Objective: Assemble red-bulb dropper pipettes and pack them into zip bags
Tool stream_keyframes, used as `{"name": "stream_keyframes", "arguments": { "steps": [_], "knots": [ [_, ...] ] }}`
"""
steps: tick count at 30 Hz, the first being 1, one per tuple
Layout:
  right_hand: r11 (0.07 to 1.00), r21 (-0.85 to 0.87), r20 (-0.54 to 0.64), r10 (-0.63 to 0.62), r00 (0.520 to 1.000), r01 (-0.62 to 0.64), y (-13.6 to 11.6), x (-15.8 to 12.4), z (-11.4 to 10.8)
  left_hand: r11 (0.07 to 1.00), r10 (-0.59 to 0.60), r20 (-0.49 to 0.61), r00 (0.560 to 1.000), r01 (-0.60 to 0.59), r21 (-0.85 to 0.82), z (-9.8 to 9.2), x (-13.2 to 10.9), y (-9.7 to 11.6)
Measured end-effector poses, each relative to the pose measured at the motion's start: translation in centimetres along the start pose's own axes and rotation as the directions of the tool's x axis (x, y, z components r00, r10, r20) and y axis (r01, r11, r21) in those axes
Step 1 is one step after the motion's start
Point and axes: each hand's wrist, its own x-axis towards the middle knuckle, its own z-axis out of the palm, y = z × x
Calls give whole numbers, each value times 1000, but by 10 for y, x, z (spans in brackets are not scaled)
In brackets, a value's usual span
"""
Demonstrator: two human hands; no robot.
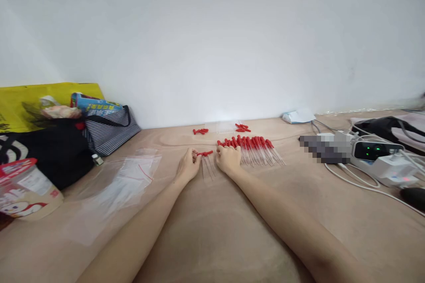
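Note:
Between my hands lie small red rubber bulbs [206, 153], with a few clear thin glass tubes [208, 170] just below them. My left hand [189, 164] pinches at the left end of these bulbs, its fingertips closed. A row of droppers [255, 150] with red bulbs and clear tapered tubes lies side by side to the right. Over the left end of that row, my right hand [229, 158] is curled closed. Its fingertips are hidden, so what it grips does not show.
Loose red bulbs sit in two small piles [200, 131] [242, 128] near the wall. Clear plastic bags [129, 181] spread at left, beside a drink bucket [29, 192] and a striped bag [111, 130]. Chargers and white cables [358, 181] crowd the right.

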Motion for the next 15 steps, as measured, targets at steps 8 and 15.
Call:
{"name": "stream_keyframes", "arguments": {
  "steps": [8,15],
  "knots": [
    [1000,21,27,21,999,-22,1,-5,-4,997,75,-3,997,-75,-3,-5,-1,0],
    [999,35,5,-2,1000,2,-9,-15,-13,998,32,-37,999,-33,-44,-5,-1,-1]
  ]
}}
